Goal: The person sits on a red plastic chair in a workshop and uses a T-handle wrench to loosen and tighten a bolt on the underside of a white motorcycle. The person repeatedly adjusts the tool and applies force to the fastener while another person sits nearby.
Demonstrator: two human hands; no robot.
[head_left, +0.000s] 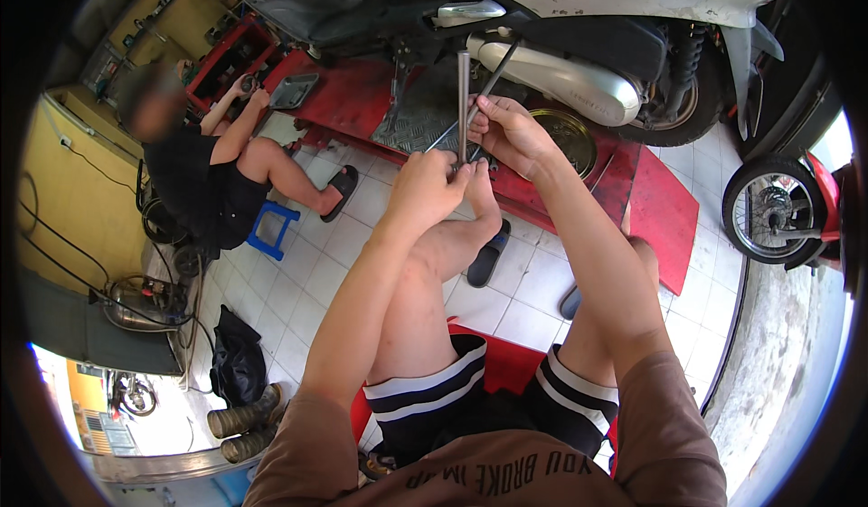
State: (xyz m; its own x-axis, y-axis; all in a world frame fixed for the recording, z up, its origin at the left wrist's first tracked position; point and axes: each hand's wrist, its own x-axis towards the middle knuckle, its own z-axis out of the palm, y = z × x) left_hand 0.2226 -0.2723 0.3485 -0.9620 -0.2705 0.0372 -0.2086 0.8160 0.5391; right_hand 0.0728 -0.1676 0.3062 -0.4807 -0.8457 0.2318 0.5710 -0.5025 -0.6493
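My left hand (432,184) grips the lower end of an upright grey metal rod (463,91) in front of my knees. My right hand (506,127) is closed around the rod a little higher, and it also pinches a thin dark rod (499,73) that slants up to the right toward the scooter. Both hands are over my left leg, close to the red lift platform (348,100). The bottom tip of the metal rod is hidden by my left fingers.
A white scooter (579,18) stands on the red platform, with a round brass-coloured pan (570,136) beneath its engine. Another person (203,163) sits on a blue stool (271,227) at left, hands on a part. A second wheel (768,208) is at right. A black bag (237,362) lies on the tiles.
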